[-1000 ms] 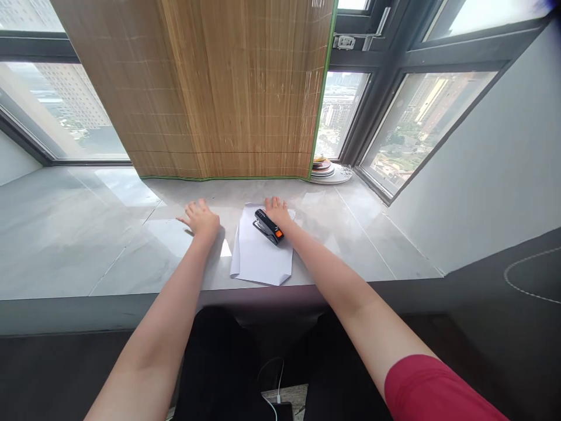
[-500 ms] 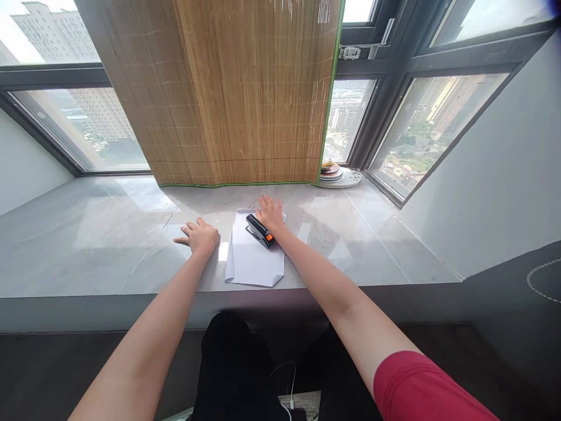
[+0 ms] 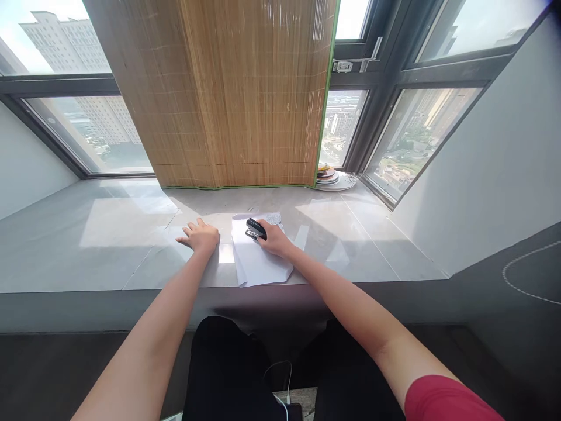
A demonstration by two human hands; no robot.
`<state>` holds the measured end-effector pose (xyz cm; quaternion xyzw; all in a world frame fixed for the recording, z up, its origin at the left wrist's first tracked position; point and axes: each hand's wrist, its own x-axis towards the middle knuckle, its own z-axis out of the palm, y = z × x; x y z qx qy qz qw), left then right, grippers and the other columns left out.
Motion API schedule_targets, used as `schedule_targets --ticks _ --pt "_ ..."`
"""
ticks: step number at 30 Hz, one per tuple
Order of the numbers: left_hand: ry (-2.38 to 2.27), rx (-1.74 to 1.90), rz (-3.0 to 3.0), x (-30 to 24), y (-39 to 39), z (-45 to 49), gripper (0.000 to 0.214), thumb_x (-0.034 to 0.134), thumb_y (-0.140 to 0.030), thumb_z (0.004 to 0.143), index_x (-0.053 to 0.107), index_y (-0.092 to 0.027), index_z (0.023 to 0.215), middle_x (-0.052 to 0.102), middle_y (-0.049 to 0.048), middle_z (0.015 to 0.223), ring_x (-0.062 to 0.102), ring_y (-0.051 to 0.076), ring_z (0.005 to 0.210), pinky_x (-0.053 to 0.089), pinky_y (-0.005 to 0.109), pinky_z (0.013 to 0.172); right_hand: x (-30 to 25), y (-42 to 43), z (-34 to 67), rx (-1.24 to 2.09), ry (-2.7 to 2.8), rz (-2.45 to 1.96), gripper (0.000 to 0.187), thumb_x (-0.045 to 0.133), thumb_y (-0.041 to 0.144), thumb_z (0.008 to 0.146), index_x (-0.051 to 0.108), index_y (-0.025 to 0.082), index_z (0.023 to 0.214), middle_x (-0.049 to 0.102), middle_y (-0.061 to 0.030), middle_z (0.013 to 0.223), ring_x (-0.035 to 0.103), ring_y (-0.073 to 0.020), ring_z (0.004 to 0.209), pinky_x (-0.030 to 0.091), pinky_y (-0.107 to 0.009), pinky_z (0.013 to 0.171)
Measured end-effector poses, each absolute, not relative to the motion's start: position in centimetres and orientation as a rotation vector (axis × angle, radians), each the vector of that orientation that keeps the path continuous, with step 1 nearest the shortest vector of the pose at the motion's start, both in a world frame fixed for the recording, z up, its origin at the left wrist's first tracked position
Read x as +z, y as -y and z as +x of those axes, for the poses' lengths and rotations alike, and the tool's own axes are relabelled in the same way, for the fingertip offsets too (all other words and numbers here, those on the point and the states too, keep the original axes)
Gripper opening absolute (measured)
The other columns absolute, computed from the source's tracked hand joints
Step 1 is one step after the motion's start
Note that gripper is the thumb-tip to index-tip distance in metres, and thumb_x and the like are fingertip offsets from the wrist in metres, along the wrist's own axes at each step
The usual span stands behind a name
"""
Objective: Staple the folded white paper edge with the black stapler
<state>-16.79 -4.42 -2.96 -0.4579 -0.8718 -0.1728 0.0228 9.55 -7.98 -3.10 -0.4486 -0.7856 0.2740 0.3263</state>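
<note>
A black stapler (image 3: pixel 255 228) lies on a sheet of white paper (image 3: pixel 258 261) near the front edge of the grey sill (image 3: pixel 109 245). My right hand (image 3: pixel 272 239) is wrapped over the stapler's rear end, so only its front half shows. My left hand (image 3: pixel 199 235) rests flat on the sill to the left of the paper, fingers spread, holding nothing. A small crumpled silvery bit (image 3: pixel 274 218) sits just beyond the paper's far edge.
A bamboo blind (image 3: pixel 232 93) hangs against the window behind the sill. A stack of plates (image 3: pixel 333 177) stands in the far right corner by the window frame. A white cable (image 3: pixel 280 383) lies by my lap below the sill's edge.
My right hand came back from beyond the stapler and closed over it. The paper has turned slightly. My left hand stayed flat in about the same place.
</note>
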Motion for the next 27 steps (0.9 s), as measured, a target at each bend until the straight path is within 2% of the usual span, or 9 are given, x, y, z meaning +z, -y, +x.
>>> schedule_targets --ticks 11,14,16,18,20,22,24,27 --pt "2.622 -0.551 -1.404 -3.3 4.5 -16.6 0.041 0.04 -0.026 0.103 0.061 -0.014 0.135 0.058 0.0283 0.144 0.047 0.046 0.142 0.035 0.078 0.113 -3.7 10.8 22.5 0.575 1.919 -1.344 0.045 0.072 0.021 0.087 0.069 0.027 0.131 0.081 -0.0067 0.116 0.075 -0.029 0.104 0.058 -0.042 0.094" --pt "2.577 -0.592 -1.381 -3.5 4.4 -16.7 0.041 0.041 -0.027 0.104 0.059 -0.011 0.137 0.057 0.0282 0.142 0.051 0.045 0.137 0.039 0.074 0.112 -3.6 10.6 22.3 0.564 1.851 -1.305 0.047 0.078 0.033 0.085 0.068 0.026 0.131 0.08 -0.0073 0.118 0.075 -0.0287 0.106 0.058 -0.043 0.096" --pt "2.53 -0.628 -1.405 -3.6 4.4 -16.8 0.039 0.037 -0.026 0.106 0.061 -0.01 0.132 0.056 0.0287 0.141 0.053 0.043 0.132 0.045 0.067 0.108 -3.4 10.8 22.5 0.505 1.746 -1.262 0.038 0.076 0.046 0.089 0.07 0.025 0.12 0.08 -0.0077 0.115 0.074 -0.0266 0.102 0.058 -0.041 0.091" --pt "2.489 -0.641 -1.451 -3.6 4.4 -16.9 0.039 0.031 -0.02 0.106 0.064 -0.009 0.123 0.056 0.0289 0.14 0.054 0.041 0.129 0.048 0.06 0.106 -3.3 11.3 23.4 0.412 1.603 -1.262 0.03 0.067 0.054 0.095 0.069 0.024 0.1 0.078 -0.0062 0.1 0.069 -0.0228 0.088 0.055 -0.037 0.083" --pt "2.477 -0.615 -1.488 -3.6 4.5 -16.9 0.039 0.03 -0.013 0.103 0.065 -0.008 0.119 0.056 0.0289 0.138 0.054 0.04 0.128 0.049 0.057 0.105 -3.3 12.1 24.9 0.357 1.49 -1.308 0.037 0.06 0.058 0.099 0.063 0.024 0.082 0.071 -0.0032 0.08 0.06 -0.0197 0.073 0.051 -0.036 0.075" --pt "2.464 -0.579 -1.504 -3.3 4.6 -16.9 0.04 0.03 -0.007 0.1 0.064 -0.006 0.121 0.057 0.029 0.137 0.055 0.04 0.126 0.049 0.055 0.104 -3.6 12.7 26.3 0.393 1.468 -1.343 0.043 0.059 0.061 0.099 0.059 0.025 0.076 0.065 -0.0014 0.071 0.054 -0.0186 0.068 0.047 -0.035 0.07" --pt "2.414 -0.571 -1.526 -2.9 4.9 -16.9 0.042 0.029 -0.005 0.099 0.062 -0.005 0.124 0.057 0.0289 0.135 0.055 0.04 0.124 0.049 0.054 0.101 -3.8 13.1 26.9 0.434 1.52 -1.336 0.043 0.058 0.063 0.099 0.06 0.025 0.08 0.065 -0.0022 0.076 0.054 -0.0194 0.071 0.047 -0.034 0.07" --pt "2.302 -0.605 -1.59 -2.4 5.4 -16.1 0.043 0.031 -0.004 0.097 0.061 -0.007 0.127 0.058 0.0279 0.134 0.055 0.041 0.125 0.048 0.054 0.101 -4.2 12.8 26.6 0.409 1.736 -1.31 0.038 0.066 0.061 0.095 0.067 0.024 0.101 0.069 -0.0052 0.093 0.06 -0.0225 0.084 0.051 -0.037 0.079"
